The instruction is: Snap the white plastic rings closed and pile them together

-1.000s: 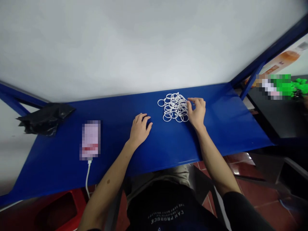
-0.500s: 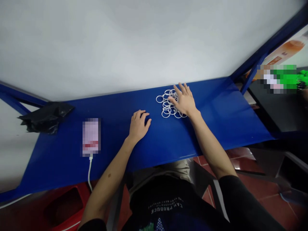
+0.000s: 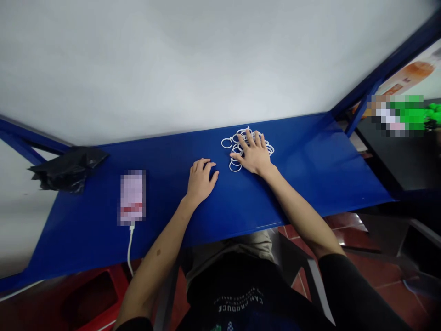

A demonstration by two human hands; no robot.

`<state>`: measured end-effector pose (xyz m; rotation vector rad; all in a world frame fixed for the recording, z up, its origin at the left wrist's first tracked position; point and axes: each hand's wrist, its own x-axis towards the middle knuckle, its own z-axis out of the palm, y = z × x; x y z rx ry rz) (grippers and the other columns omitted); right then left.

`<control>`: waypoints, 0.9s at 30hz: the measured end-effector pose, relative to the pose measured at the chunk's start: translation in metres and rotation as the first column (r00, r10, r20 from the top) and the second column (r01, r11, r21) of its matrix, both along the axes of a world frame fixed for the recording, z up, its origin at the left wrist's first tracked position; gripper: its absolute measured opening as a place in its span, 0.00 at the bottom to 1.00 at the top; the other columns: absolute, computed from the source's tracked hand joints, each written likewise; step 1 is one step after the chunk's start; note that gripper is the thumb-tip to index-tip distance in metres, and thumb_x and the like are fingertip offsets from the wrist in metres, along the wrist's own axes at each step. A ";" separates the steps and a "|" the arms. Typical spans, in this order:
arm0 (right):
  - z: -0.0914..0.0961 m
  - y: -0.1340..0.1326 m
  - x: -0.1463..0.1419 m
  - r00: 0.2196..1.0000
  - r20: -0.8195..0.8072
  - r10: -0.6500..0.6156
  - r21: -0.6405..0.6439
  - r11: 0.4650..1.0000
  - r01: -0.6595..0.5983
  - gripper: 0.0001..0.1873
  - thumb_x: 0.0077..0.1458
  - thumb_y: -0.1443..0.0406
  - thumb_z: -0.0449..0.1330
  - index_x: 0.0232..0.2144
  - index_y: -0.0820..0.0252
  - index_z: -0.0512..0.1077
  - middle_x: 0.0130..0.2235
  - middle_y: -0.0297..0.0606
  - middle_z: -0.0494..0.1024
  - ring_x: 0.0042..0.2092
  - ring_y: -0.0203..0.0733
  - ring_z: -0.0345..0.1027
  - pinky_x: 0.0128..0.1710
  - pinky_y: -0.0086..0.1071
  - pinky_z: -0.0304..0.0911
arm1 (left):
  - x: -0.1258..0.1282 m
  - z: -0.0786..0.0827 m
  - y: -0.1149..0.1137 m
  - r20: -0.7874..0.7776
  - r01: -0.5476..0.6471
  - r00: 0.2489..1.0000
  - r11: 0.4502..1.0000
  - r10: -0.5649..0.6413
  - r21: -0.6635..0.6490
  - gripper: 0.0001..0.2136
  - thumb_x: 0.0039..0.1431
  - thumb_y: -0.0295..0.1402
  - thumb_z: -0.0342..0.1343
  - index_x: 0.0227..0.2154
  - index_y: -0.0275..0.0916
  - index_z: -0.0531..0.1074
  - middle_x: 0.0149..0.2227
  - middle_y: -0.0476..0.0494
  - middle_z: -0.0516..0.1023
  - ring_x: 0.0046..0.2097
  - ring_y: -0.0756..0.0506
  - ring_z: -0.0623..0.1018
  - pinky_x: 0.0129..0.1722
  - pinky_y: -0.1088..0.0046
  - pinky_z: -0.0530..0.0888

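Several thin white rings (image 3: 235, 166), each with a small knob, lie in a loose overlapping cluster on the blue tabletop (image 3: 241, 207). One ring sits slightly apart at the cluster's left. My right hand (image 3: 255, 156) is spread flat over the cluster, fingers apart, and its palm hides many of the rings. To the left, my left hand (image 3: 201, 180) rests on the tabletop with its fingers loosely bent and apart, holding nothing. A gap of bare blue surface separates it from the rings.
A blurred-out phone-like object (image 3: 132, 195) with a white cable (image 3: 130, 250) lies on the left. Beyond it is a crumpled black plastic bag (image 3: 69, 168). A white wall (image 3: 206, 69) rises behind the table. At right stands a dark table (image 3: 389, 151) with green items.
My right hand has moved slightly left and toward me over the rings, and its fingers have spread. Some rings shifted with it. My left hand has stayed nearly still.
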<state>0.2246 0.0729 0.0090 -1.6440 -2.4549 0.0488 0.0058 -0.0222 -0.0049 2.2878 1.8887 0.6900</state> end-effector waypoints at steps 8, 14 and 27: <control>-0.001 -0.015 0.016 1.000 0.000 -0.022 0.018 1.000 0.022 0.50 0.58 0.33 0.38 0.70 0.59 0.51 0.72 0.47 0.49 0.71 0.69 0.35 0.67 0.62 0.38 | 0.002 0.002 -0.002 0.016 0.007 1.000 1.000 -0.007 -0.001 0.11 0.66 0.34 0.53 0.49 0.41 0.71 0.55 0.35 0.71 0.58 0.34 0.69 0.55 0.52 0.70; -0.003 -0.009 -0.002 1.000 -0.002 0.010 0.029 1.000 -0.010 0.46 0.61 0.36 0.39 0.70 0.56 0.50 0.72 0.45 0.49 0.71 0.67 0.35 0.68 0.62 0.36 | 0.002 0.002 -0.002 0.026 0.009 1.000 1.000 -0.009 -0.011 0.11 0.66 0.34 0.53 0.49 0.41 0.71 0.55 0.34 0.71 0.59 0.34 0.69 0.56 0.50 0.70; -0.002 -0.020 0.001 1.000 0.010 -0.018 0.017 1.000 0.018 0.48 0.60 0.36 0.39 0.70 0.61 0.52 0.72 0.50 0.48 0.71 0.69 0.37 0.68 0.60 0.38 | 0.002 0.003 -0.002 -0.010 0.012 1.000 1.000 -0.012 -0.002 0.11 0.67 0.34 0.52 0.49 0.38 0.71 0.55 0.34 0.71 0.58 0.33 0.69 0.55 0.52 0.70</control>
